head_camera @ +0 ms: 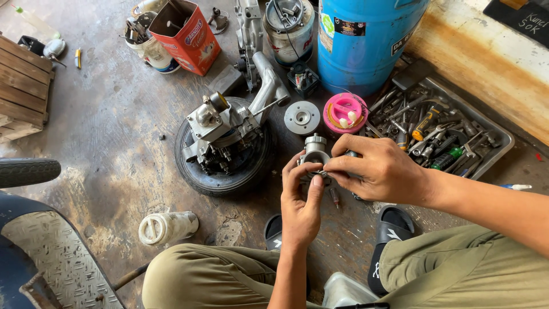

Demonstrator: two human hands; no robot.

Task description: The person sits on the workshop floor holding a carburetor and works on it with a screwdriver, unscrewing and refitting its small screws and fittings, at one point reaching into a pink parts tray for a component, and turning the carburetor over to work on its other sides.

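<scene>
Against the far wall, a big blue plastic drum point(366, 40). Mid-floor, a grey metal engine block point(226, 129) resting on a small black rubber tyre point(220, 177). At the right edge, a grey metal tray of hand tools point(492, 134). Between both hands, above the floor, a small silver metal carburettor point(314, 153): left hand point(300, 200) cupping it from below, right hand point(380, 169) pinching its side, fingers closed.
</scene>
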